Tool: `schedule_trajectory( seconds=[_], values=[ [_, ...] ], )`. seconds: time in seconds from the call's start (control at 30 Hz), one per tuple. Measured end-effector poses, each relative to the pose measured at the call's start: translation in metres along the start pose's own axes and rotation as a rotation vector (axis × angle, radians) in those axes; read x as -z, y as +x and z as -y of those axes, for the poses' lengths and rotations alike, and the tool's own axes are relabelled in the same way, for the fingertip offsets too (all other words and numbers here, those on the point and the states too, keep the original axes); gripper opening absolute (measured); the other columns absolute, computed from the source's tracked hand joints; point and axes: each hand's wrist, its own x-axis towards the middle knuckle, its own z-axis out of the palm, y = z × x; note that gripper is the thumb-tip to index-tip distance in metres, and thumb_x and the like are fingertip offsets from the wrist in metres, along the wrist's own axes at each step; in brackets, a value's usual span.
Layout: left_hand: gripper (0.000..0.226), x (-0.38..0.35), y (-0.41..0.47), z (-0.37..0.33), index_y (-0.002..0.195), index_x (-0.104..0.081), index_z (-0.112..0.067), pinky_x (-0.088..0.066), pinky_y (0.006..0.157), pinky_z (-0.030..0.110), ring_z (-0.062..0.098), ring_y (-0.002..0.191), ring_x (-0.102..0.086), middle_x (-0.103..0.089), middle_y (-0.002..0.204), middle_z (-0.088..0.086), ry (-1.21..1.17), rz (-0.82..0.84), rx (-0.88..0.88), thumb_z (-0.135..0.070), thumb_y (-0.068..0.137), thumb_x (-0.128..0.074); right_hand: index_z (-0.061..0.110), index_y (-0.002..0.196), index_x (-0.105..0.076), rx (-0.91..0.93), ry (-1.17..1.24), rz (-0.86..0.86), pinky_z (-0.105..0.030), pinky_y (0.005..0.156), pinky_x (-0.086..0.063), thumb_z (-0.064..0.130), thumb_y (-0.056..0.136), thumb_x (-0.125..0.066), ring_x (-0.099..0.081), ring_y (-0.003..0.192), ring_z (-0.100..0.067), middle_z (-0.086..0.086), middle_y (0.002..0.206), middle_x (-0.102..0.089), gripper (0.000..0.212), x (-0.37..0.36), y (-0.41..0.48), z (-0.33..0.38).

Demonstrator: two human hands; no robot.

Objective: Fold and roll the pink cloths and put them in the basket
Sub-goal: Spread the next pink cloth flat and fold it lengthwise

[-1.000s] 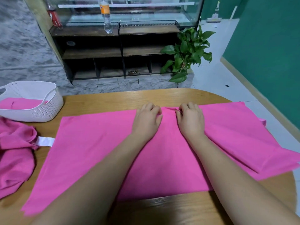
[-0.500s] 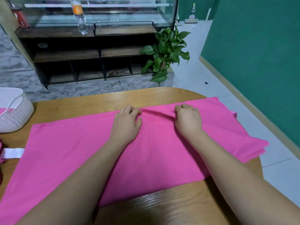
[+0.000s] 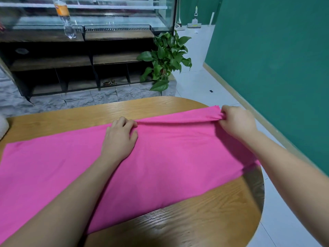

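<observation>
Pink cloth [image 3: 169, 157] lies spread across the wooden surface [image 3: 204, 211]. Its far edge stops short of the far rim, leaving a bare strip of wood there. Its right end reaches the rounded right rim, and bare wood shows in front of its near edge.

The left hand [image 3: 119, 138] sits at the middle of the far edge, fingers curled over it, its grip closed on the fabric. The right hand [image 3: 236, 122] is at the far right corner, its grip pinching the bunched corner. A raised ridge of cloth runs between the two hands.

Only a white sliver of the basket [image 3: 2, 127] shows at the left edge, apart from the cloth. Beyond the surface stand a dark shelf [image 3: 71, 59] with a bottle [image 3: 65, 16] on top and a plant [image 3: 165, 59]. A green wall [image 3: 276, 59] runs along the right.

Half a second ago the right hand lay at mid-edge near the left hand; it has since moved out to the corner. More of the basket was in view then.
</observation>
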Motion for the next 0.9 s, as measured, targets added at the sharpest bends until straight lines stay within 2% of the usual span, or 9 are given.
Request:
schedule_trajectory(
  seconds=[0.13,0.23,0.3,0.4,0.5,0.57,0.7,0.83,0.9],
  values=[
    [0.018,0.0,0.001,0.001,0.115,-0.065,-0.028,-0.048,0.087,0.047,0.022,0.102,-0.052,-0.054,0.106,-0.007,-0.001,0.004,-0.006,-0.032,0.098,-0.062,0.018,0.086,-0.063,-0.127,0.298,-0.104,-0.04,0.065,-0.052,0.024,0.088,-0.063,-0.059,0.078,-0.035,-0.005,0.076,-0.065,0.006,0.003,0.03,-0.013],
    [0.017,-0.001,0.001,0.001,0.114,-0.065,-0.028,-0.048,0.088,0.047,0.021,0.101,-0.052,-0.054,0.106,-0.008,-0.004,0.004,-0.002,-0.032,0.098,-0.063,0.02,0.08,-0.064,-0.21,0.516,-0.059,-0.035,0.063,-0.047,0.02,0.086,-0.07,-0.06,0.075,-0.026,0.0,0.076,-0.066,0.009,-0.01,0.045,-0.025],
    [0.017,-0.002,0.001,0.001,0.114,-0.065,-0.028,-0.048,0.088,0.047,0.021,0.101,-0.052,-0.053,0.105,-0.008,-0.004,0.001,0.0,-0.032,0.097,-0.063,0.023,0.083,-0.069,-0.281,0.688,-0.005,-0.039,0.072,-0.053,0.025,0.089,-0.077,-0.066,0.08,-0.025,0.002,0.083,-0.071,0.01,-0.025,0.054,-0.034],
    [0.018,-0.002,0.002,0.002,0.115,-0.065,-0.028,-0.048,0.088,0.047,0.021,0.101,-0.051,-0.053,0.105,-0.008,0.004,0.0,0.0,-0.032,0.098,-0.063,0.02,0.091,-0.075,-0.363,0.794,-0.006,-0.041,0.082,-0.055,0.028,0.096,-0.075,-0.069,0.085,-0.025,-0.005,0.096,-0.077,0.01,-0.042,0.067,-0.044],
    [0.018,-0.003,0.001,0.003,0.116,-0.065,-0.028,-0.048,0.088,0.046,0.021,0.101,-0.051,-0.052,0.105,-0.008,0.011,0.001,0.0,-0.033,0.098,-0.062,0.02,0.093,-0.073,-0.364,0.737,-0.018,-0.031,0.07,-0.044,0.028,0.1,-0.069,-0.066,0.09,-0.025,-0.001,0.095,-0.073,0.012,-0.05,0.077,-0.04],
    [0.019,-0.002,0.001,0.002,0.117,-0.065,-0.028,-0.048,0.088,0.046,0.021,0.102,-0.051,-0.051,0.106,-0.009,0.008,0.0,-0.001,-0.033,0.099,-0.062,0.021,0.092,-0.071,-0.346,0.671,-0.004,-0.03,0.067,-0.039,0.026,0.101,-0.065,-0.063,0.089,-0.026,-0.002,0.093,-0.07,0.012,-0.053,0.082,-0.034],
    [0.023,0.0,0.0,0.002,0.121,-0.067,-0.029,-0.047,0.089,0.046,0.02,0.103,-0.052,-0.051,0.106,-0.009,0.016,-0.01,0.004,-0.034,0.098,-0.063,0.026,0.095,-0.068,-0.332,0.44,0.022,-0.033,0.071,-0.042,0.028,0.103,-0.059,-0.062,0.088,-0.029,-0.005,0.095,-0.07,0.012,-0.065,0.085,-0.03],
    [0.026,0.0,0.0,0.002,0.123,-0.068,-0.029,-0.047,0.087,0.045,0.02,0.102,-0.052,-0.053,0.106,-0.009,0.036,-0.024,0.009,-0.034,0.098,-0.063,0.016,0.108,-0.066,-0.298,0.214,-0.03,-0.038,0.069,-0.045,0.033,0.107,-0.055,-0.059,0.085,-0.036,-0.008,0.088,-0.062,0.02,-0.077,0.078,-0.03],
    [0.027,-0.001,0.0,0.002,0.124,-0.069,-0.029,-0.046,0.087,0.045,0.02,0.102,-0.052,-0.053,0.106,-0.008,0.045,-0.022,0.011,-0.034,0.098,-0.063,0.01,0.12,-0.064,-0.245,0.134,-0.075,-0.042,0.075,-0.046,0.031,0.108,-0.053,-0.06,0.094,-0.04,-0.015,0.103,-0.061,0.026,-0.078,0.073,-0.029]
  ],
)
